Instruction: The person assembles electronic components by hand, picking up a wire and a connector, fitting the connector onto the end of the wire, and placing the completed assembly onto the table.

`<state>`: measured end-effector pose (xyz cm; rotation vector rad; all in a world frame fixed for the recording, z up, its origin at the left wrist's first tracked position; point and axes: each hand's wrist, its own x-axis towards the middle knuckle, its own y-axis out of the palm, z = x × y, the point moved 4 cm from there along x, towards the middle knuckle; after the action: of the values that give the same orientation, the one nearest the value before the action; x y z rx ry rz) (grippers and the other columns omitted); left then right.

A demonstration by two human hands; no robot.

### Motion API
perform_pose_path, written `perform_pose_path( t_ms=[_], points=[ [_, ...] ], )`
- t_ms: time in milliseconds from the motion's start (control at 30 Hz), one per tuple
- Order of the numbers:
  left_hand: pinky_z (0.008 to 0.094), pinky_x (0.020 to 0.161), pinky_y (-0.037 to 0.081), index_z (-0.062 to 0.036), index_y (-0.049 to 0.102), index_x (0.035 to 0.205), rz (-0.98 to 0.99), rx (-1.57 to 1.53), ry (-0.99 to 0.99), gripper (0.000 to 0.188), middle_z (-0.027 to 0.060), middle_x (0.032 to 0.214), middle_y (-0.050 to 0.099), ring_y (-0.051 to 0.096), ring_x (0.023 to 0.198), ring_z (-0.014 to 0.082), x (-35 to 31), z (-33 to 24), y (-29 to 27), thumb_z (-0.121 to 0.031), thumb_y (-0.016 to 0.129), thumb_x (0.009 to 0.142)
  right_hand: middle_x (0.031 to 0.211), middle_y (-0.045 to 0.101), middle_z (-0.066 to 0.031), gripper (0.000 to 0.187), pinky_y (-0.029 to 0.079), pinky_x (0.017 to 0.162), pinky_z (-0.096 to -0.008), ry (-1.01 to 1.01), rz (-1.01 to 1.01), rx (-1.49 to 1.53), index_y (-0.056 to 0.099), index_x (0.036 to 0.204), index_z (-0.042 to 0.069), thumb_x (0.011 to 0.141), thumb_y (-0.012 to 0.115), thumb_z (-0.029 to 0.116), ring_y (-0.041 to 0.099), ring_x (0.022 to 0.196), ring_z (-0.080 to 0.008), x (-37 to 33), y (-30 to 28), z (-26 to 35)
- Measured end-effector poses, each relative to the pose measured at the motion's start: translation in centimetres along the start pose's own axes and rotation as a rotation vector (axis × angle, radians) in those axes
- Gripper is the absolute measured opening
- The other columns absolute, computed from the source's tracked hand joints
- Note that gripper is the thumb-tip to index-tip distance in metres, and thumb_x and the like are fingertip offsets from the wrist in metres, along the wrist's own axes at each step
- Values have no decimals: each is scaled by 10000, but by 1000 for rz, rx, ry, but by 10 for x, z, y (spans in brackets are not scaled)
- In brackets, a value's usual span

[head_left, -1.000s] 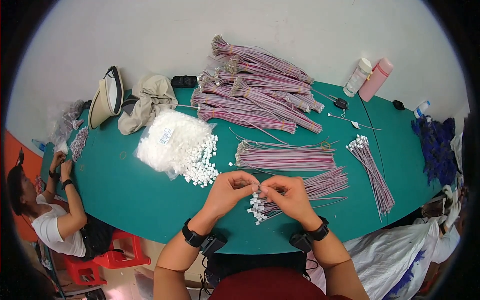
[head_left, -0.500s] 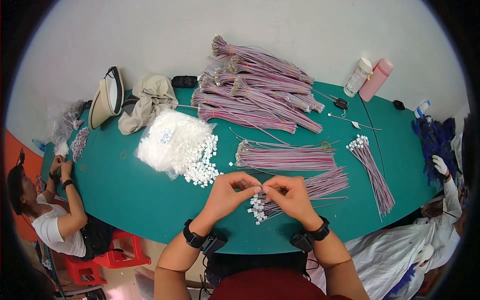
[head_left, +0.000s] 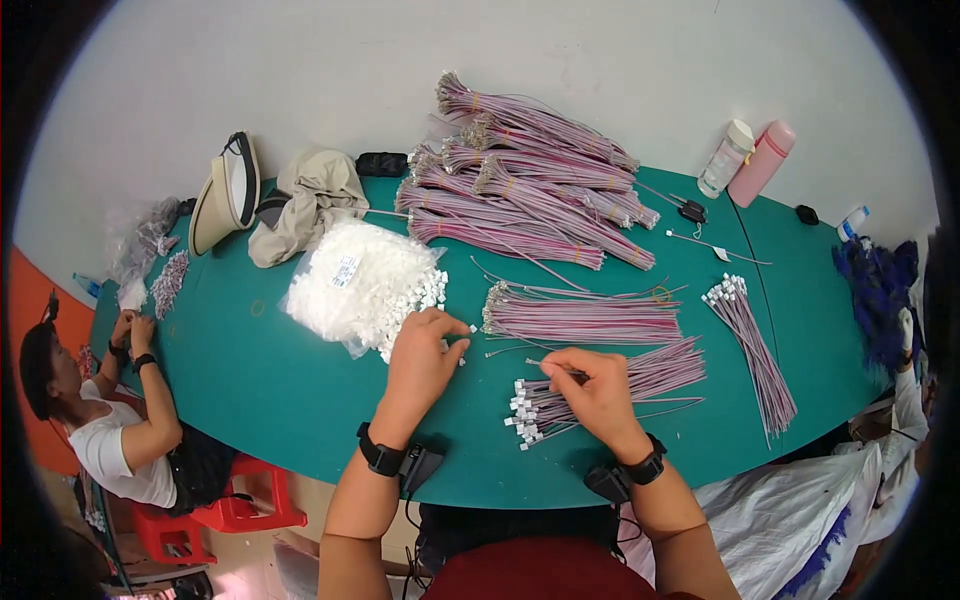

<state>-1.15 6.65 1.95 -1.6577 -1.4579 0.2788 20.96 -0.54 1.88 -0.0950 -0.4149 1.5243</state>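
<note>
My left hand point(head_left: 420, 362) is over the near right edge of a pile of small white plastic connectors point(head_left: 428, 290), which spills from a clear bag point(head_left: 335, 295). Its thumb and forefinger are apart, and nothing shows between them; the other fingertips are hidden. In my right hand point(head_left: 592, 392), thumb and forefinger pinch a thin wire, its bare metal end point(head_left: 532, 361) poking out to the left. Beneath that hand lies a bunch of pink and grey wires point(head_left: 655, 372) with white connectors on their left ends. Behind it is a bundle of wires point(head_left: 590, 316) with metal ends.
Tied wire bundles point(head_left: 530, 180) are heaped at the back. A crossed bunch of wires point(head_left: 755, 365) with white connectors lies right. Hats point(head_left: 225, 195), a clear bottle point(head_left: 725, 160) and a pink flask point(head_left: 763, 163) stand farther back. A co-worker point(head_left: 120, 430) sits left; another's gloved hand point(head_left: 906, 328) shows right.
My hands were together over the connector ends of the near wires. The left has moved left and away to the white pile; the right stays near the same spot, pinching a wire.
</note>
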Motion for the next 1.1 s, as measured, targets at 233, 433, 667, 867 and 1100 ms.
perform_pose_path(
  t_ms=[233,433,667,867,1100],
  points=[
    [385,809,495,-47,712,937,-1,119,44,187,101,867,657,613,878,308,6,0,13,-40,742,752,760,698,-65,103,516,582,-225,17,24,-31,697,956,-40,864,678,2,647,644,-89,-1,5,3],
    [284,768,526,-1,700,1012,266,-809,-435,154,76,943,692,653,862,180,-7,3,20,-64,697,872,751,696,-57,85,515,579,-219,33,10,60,694,935,-44,865,682,3,638,643,-78,-1,1,1],
    [241,780,541,19,671,1111,497,-1380,-543,198,73,975,696,654,875,120,-19,-20,35,-84,620,949,726,686,-44,73,487,549,-197,64,11,154,697,907,-41,857,699,11,613,620,-54,-3,0,3],
    [244,790,546,13,674,1122,493,-1329,-562,207,72,970,693,652,886,122,-21,-27,37,-89,621,950,704,680,-27,80,409,506,-192,67,-8,145,708,898,-24,840,718,30,550,599,-21,-3,1,9],
    [246,770,543,14,691,1084,457,-1248,-524,182,67,939,698,654,873,117,-23,-27,40,-81,633,940,703,681,-32,83,398,498,-196,51,-7,118,711,894,-15,834,723,42,538,591,-17,-3,0,9]
  ],
)
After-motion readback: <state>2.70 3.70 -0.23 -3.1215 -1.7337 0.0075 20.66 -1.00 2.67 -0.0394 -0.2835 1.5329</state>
